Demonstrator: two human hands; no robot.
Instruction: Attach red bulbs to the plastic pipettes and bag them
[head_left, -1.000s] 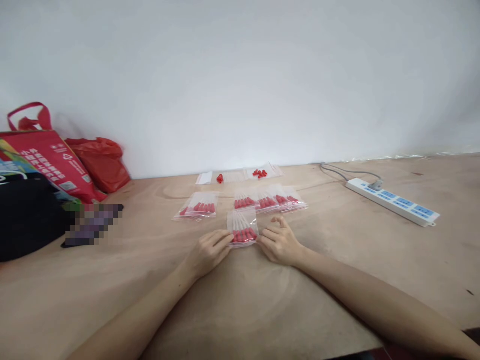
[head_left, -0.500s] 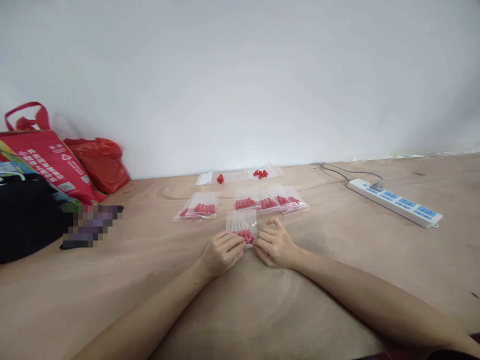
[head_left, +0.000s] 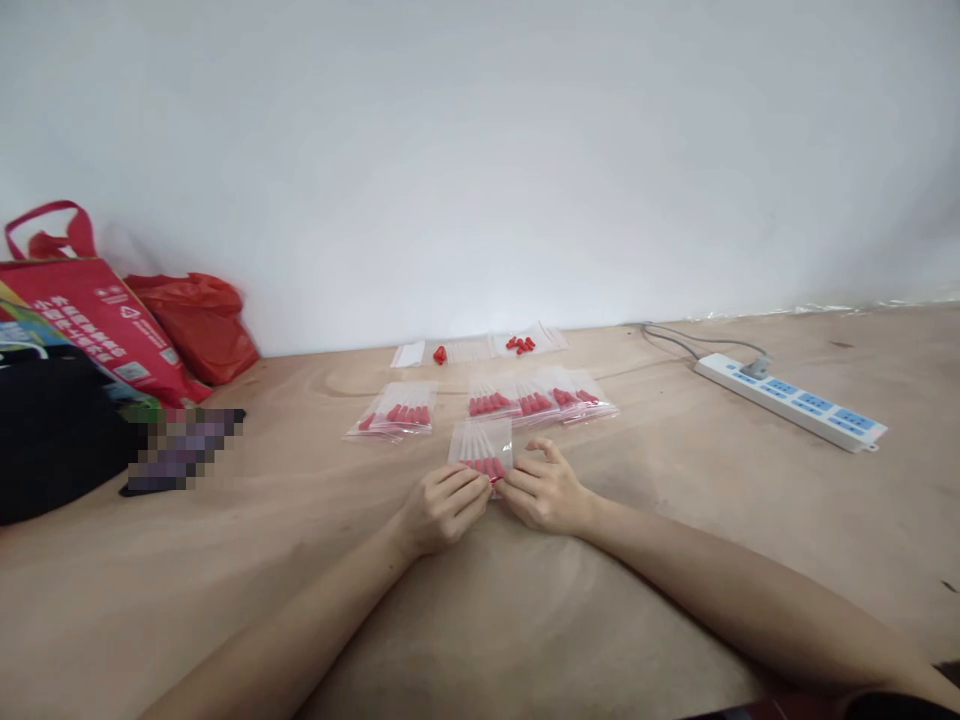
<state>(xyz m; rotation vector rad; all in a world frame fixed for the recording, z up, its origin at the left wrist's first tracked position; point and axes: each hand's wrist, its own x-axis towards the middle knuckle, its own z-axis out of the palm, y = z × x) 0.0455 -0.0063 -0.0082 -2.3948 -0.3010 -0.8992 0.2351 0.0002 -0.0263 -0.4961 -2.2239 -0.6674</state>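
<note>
A clear zip-lock bag (head_left: 481,438) lies on the table between my hands, with several thin white sticks with red ends inside. My left hand (head_left: 448,505) pinches the bag's near edge at its left part. Close beside it, my right hand (head_left: 546,490) pinches the same edge further right, its index finger raised and bent. The fingertips hide part of the near edge. Just beyond are more filled zip-lock bags: an overlapping row (head_left: 534,398) behind the held one, and a small pile (head_left: 397,410) to the left.
Against the wall lie loose red pieces (head_left: 520,345) on flat clear bags, with another red cluster (head_left: 439,355) beside them. A white power strip (head_left: 791,400) with a grey plug lies right. At left stand a red carrier bag (head_left: 97,320), a red plastic bag (head_left: 196,325) and a black item (head_left: 60,430).
My right hand has shifted slightly left, closer to my left fingertips along the bag's near edge. The red ends in the bag appear more evenly lined up. The other bags stay put.
</note>
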